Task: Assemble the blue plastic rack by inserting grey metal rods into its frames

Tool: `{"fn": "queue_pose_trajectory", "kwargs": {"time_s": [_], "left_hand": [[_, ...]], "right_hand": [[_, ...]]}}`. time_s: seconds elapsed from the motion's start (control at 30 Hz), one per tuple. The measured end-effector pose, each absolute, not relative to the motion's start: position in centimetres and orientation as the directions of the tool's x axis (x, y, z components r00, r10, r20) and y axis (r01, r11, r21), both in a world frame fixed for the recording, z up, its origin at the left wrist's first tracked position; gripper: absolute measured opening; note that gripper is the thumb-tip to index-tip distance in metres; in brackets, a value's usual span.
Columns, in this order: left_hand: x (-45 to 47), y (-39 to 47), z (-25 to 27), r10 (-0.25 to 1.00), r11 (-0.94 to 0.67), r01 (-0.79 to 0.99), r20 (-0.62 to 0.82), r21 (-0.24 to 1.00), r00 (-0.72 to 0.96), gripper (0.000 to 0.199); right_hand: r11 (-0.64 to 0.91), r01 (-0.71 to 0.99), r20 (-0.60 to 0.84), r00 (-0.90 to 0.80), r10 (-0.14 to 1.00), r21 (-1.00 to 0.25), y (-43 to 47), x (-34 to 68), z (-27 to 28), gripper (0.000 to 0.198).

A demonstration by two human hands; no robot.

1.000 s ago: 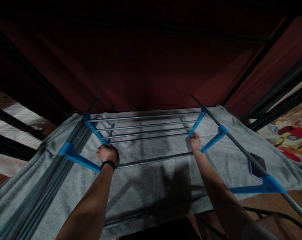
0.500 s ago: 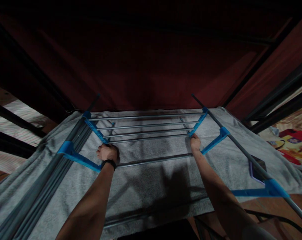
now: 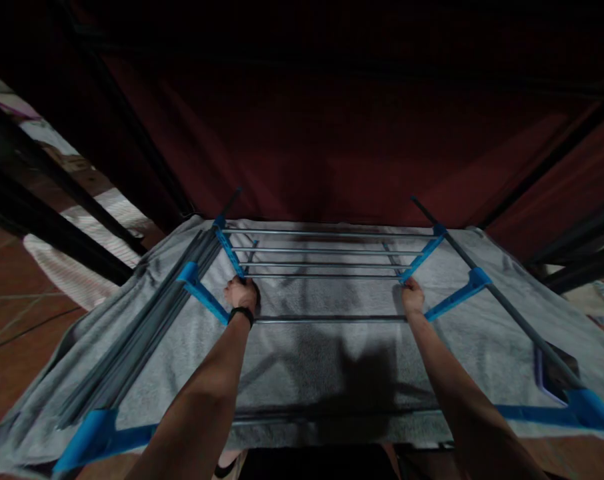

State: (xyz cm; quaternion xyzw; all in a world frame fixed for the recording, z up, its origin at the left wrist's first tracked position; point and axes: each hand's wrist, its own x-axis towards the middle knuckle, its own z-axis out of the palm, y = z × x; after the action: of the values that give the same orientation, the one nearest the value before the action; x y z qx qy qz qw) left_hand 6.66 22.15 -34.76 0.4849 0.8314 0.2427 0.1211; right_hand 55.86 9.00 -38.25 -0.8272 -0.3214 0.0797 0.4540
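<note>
A partly assembled rack of grey metal tubes and blue plastic brackets lies on a grey blanket. My left hand, with a dark band at the wrist, is closed around the left side of the frame, just below the near end of the upper left bracket. On the opposite side, my right hand grips the frame at the near end of the upper right bracket. Fingers partly hide both holding spots. Between the hands, several crossbars run left to right, with one lower tube nearer me.
A bundle of loose grey tubes lies on the blanket at left. A phone rests at right, partly under a side tube. A dark red panel rises behind; tiled floor shows at far left.
The view has swung left, so the rack and both hands appear further right. Both hands keep their grip at the same spots on the frame. A near left blue bracket has come into view.
</note>
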Motion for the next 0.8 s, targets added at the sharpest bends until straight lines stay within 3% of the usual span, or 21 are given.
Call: {"fn": "queue_pose_trajectory", "kwargs": {"time_s": [0.17, 0.3, 0.43, 0.53, 0.67, 0.8], "left_hand": [[6.5, 22.2, -35.0, 0.867, 0.404, 0.754, 0.046, 0.518, -0.496, 0.034], [6.6, 22.3, -35.4, 0.861, 0.421, 0.760, 0.048, 0.495, -0.507, 0.032], [6.6, 22.3, -35.4, 0.866, 0.414, 0.780, 0.062, 0.469, -0.497, 0.031], [6.5, 22.1, -35.3, 0.870, 0.409, 0.791, 0.067, 0.455, -0.489, 0.030], [6.5, 21.9, -35.2, 0.873, 0.404, 0.791, 0.063, 0.459, -0.483, 0.028], [6.4, 22.0, -35.2, 0.875, 0.391, 0.799, 0.086, 0.458, -0.477, 0.027]], "right_hand": [[-0.450, 0.472, 0.153, 0.799, 0.582, -0.758, 9.0, 55.6, -38.0, 0.039], [-0.456, 0.571, 0.305, 0.790, 0.532, -0.683, 8.8, 53.5, -37.3, 0.036], [-0.208, 0.851, 0.457, 0.446, 0.770, -0.481, 9.8, 49.4, -36.6, 0.033], [-0.015, 0.936, 0.407, 0.167, 0.898, -0.351, 11.2, 46.4, -36.5, 0.036], [0.078, 0.964, 0.323, 0.009, 0.947, -0.255, 12.9, 45.1, -37.0, 0.037], [0.122, 0.956, 0.324, -0.031, 0.946, -0.266, 13.8, 45.7, -37.6, 0.033]]}}
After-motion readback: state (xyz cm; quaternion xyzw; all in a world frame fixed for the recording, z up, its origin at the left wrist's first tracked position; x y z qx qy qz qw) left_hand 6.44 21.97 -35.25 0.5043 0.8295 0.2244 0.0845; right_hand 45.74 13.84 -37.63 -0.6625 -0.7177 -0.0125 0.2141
